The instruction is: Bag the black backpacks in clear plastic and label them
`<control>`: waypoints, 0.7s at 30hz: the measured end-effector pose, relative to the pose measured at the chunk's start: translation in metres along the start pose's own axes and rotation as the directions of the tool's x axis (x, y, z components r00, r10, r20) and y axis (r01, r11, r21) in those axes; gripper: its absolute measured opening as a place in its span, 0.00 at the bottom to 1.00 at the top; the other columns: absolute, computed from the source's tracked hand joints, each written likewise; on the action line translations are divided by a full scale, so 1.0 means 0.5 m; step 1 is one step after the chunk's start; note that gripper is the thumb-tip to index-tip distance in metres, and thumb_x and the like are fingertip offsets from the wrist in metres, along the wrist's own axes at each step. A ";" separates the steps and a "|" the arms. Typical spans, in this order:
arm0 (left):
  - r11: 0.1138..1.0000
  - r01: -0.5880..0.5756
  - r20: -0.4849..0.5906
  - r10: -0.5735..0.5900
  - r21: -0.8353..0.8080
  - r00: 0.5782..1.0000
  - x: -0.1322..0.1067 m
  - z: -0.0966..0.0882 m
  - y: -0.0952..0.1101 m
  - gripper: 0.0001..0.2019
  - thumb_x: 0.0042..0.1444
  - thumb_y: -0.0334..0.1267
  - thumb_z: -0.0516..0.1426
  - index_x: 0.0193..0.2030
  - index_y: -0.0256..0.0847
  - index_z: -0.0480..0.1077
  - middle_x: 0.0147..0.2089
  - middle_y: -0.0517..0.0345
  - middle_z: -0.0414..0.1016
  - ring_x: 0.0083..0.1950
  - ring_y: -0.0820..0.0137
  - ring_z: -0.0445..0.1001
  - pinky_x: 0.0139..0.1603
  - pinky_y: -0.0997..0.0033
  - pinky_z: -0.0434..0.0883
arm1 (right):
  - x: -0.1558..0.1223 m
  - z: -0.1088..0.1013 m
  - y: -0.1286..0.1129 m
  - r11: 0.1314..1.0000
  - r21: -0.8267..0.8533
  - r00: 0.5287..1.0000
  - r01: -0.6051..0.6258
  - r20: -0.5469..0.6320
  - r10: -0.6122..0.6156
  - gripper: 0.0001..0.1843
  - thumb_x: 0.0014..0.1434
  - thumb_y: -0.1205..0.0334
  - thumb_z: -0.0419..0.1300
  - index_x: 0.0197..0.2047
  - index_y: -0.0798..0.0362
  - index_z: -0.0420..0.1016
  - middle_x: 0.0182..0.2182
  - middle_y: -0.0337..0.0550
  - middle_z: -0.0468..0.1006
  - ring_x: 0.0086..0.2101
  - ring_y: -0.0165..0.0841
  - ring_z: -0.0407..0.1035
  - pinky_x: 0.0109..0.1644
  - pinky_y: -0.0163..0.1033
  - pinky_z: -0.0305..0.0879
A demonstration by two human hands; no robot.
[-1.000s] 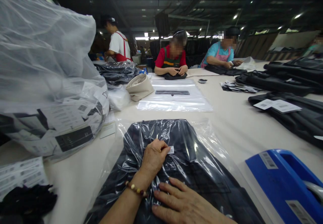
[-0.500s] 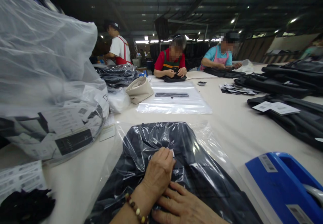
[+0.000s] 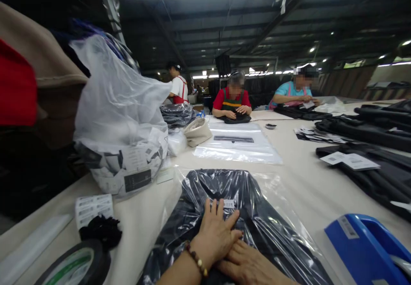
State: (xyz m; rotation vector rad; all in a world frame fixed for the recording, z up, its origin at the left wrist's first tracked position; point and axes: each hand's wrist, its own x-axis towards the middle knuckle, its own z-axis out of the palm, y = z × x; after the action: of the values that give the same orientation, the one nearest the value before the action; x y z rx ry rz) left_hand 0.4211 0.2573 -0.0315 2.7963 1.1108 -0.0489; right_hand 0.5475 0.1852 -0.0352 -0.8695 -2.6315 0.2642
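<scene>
A folded black garment (image 3: 224,182) in a clear plastic bag (image 3: 274,203) lies on the cream-covered table (image 3: 128,238) in front of me. My left hand (image 3: 213,233), with a beaded bracelet (image 3: 195,257) on the wrist, rests flat on the bag, fingers spread. Just past its fingertips a small white barcode label (image 3: 229,204) shows on the bag. My right hand (image 3: 245,259) also lies on the bag; its fingers reach toward the left palm and are partly covered by it. Neither hand grips anything.
Left stands a big clear bag of tags (image 3: 128,156), near a roll of barcode labels (image 3: 94,208) and tape (image 3: 75,268). A blue label box (image 3: 369,246) sits right, below black garments (image 3: 362,160). Flat plastic bags (image 3: 239,145) lie ahead. Several co-workers (image 3: 233,98) work across the table.
My left hand has gone from curled fingers near the label to lying flat and spread, uncovering the label. My right hand is now partly under it. The view has tilted up and turned left.
</scene>
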 end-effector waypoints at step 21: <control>-0.114 0.353 0.353 -0.566 -0.929 0.745 -0.336 -0.022 -0.106 0.25 0.28 0.47 0.67 0.31 0.32 0.71 0.32 0.44 0.78 0.35 0.58 0.77 0.35 0.65 0.75 | -0.292 -0.031 -0.025 -0.048 0.587 0.036 -0.808 0.129 0.991 0.37 0.39 0.33 0.57 0.36 0.61 0.76 0.34 0.58 0.79 0.43 0.53 0.72 0.49 0.50 0.67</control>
State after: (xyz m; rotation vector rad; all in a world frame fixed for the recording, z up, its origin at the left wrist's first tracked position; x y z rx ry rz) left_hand 0.2620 0.1825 -0.0131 1.0162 1.3370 0.6539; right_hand 0.6560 0.0878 -0.0573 -2.1265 -0.9558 1.0027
